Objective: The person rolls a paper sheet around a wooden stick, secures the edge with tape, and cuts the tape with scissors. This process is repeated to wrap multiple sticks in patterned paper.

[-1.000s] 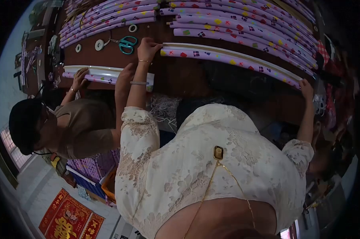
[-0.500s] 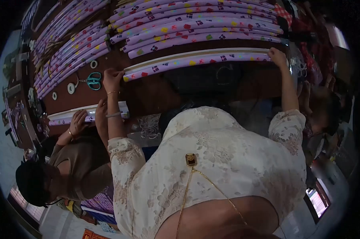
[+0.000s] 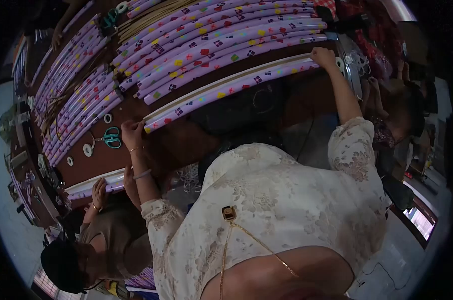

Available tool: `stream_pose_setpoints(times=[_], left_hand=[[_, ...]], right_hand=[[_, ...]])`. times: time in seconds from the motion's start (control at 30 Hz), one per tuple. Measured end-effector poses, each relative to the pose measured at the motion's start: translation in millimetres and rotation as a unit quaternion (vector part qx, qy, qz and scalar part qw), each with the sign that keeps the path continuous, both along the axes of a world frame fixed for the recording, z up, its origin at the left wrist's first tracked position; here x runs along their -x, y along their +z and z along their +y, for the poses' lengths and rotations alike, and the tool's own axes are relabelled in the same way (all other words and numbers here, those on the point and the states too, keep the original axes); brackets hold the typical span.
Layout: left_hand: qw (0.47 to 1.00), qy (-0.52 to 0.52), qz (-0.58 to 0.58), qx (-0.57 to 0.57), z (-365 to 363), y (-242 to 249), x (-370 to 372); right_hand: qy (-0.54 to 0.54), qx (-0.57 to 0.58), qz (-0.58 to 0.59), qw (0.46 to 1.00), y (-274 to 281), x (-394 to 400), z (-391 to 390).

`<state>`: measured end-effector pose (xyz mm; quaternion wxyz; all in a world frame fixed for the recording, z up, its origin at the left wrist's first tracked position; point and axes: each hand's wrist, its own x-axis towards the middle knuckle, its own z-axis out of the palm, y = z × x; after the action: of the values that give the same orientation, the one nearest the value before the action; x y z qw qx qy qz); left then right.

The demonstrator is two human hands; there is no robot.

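A long lilac roll of patterned wrapping paper (image 3: 231, 91) stretches across the brown table in front of me, with a brown and white strip showing along its far side. At its left end, the fingers of my left hand (image 3: 132, 134) are closed on the paper. My right hand (image 3: 324, 58) pinches the other end, at the upper right. Left of my left hand lie teal-handled scissors (image 3: 112, 137) and several tape rolls, including one small white tape roll (image 3: 108, 118). Another tape roll (image 3: 339, 64) is beside my right hand.
Stacks of similar wrapping paper rolls (image 3: 186, 62) cover the far side, with more rolls (image 3: 81, 107) at the left. A co-worker's hand (image 3: 100, 193) rests on another roll (image 3: 79, 190) close to my left forearm. Another person (image 3: 401, 107) is at the right.
My view has tilted, so the table's left side appears lower and the stacks sit farther left. Both my hands stay at the ends of the roll.
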<state>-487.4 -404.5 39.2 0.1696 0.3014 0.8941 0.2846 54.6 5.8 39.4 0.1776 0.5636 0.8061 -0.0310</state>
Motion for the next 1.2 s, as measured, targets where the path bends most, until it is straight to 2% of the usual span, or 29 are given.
stream_pose_setpoints(times=[0.2, 0.27, 0.4, 0.57, 0.73, 1.07, 1.2], left_hand=[[0.998, -0.008, 0.061, 0.007, -2, -9, 4], [1.000, 0.016, -0.012, -0.018, 0, -6, 1], [1.000, 0.006, 0.022, 0.004, 3, 3, -4], [0.998, 0.026, -0.040, -0.036, 2, -6, 1], [0.999, 0.021, -0.034, -0.016, 5, 5, -5], [0.998, 0.031, -0.051, -0.025, 1, -8, 2], [0.996, 0.019, -0.062, -0.065, 2, -4, -1]], right_hand=[[-0.005, -0.001, 0.005, 1.000, 6, 5, -4], [-0.019, 0.006, 0.003, 1.000, 6, 6, -4], [-0.031, 0.004, 0.000, 1.000, 4, 7, -4], [-0.032, 0.002, 0.024, 0.999, 1, 4, -3], [-0.039, -0.003, 0.027, 0.999, 1, 6, -3], [-0.045, -0.048, -0.005, 0.998, 14, 4, -12], [-0.072, -0.066, 0.041, 0.994, 13, -13, -10]])
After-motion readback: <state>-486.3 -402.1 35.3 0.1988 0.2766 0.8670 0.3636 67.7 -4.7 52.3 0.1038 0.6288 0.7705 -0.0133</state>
